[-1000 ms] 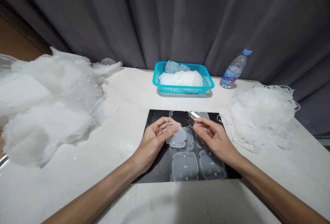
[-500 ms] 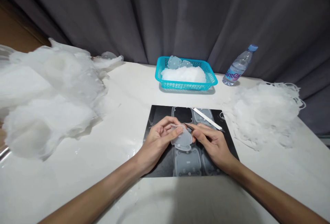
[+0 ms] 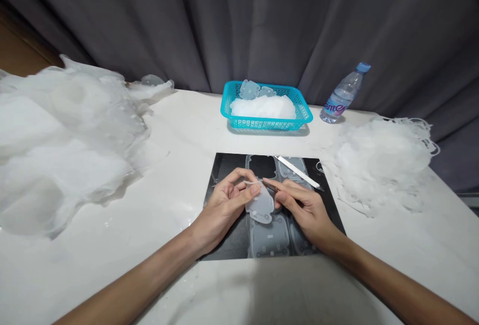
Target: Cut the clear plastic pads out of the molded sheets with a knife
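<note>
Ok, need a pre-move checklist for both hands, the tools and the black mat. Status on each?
1. Rounded translucent plastic piece gripped: ok, pinched by the left hand.
2. Slim dark tool held: ok, in the right hand.
3. Tool tip touching the piece: cannot tell, too small.
4. Black rectangular mat free of loose tools: not ok, a slim white pen-shaped tool lies on it.
5. Clear plastic bottle with blue cap away from hands: ok, beyond the mat, capped.
</note>
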Demonstrator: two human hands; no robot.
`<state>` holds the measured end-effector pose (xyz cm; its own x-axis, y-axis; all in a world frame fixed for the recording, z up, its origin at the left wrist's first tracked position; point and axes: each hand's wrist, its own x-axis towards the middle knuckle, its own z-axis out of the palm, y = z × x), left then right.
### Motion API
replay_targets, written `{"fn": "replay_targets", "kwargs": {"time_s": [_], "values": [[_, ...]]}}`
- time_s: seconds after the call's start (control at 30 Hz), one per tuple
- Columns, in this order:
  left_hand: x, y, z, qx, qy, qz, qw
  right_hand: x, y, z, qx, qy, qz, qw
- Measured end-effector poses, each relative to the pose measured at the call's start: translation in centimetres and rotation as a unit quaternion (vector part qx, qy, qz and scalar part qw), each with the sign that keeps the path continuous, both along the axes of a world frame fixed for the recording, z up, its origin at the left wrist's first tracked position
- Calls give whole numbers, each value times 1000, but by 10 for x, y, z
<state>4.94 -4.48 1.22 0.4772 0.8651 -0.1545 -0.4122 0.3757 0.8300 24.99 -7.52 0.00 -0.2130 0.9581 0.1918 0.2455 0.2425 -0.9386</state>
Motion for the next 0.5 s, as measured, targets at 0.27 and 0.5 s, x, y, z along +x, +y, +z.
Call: {"fn": "replay_targets", "kwargs": {"time_s": [0.27, 0.5], "values": [[2, -1, 3, 4, -22, -13, 1000, 0, -1, 0, 10, 6, 8, 1000], [1, 0, 2, 2, -36, -22, 999, -1, -1, -2, 17, 12, 3, 1000]]}}
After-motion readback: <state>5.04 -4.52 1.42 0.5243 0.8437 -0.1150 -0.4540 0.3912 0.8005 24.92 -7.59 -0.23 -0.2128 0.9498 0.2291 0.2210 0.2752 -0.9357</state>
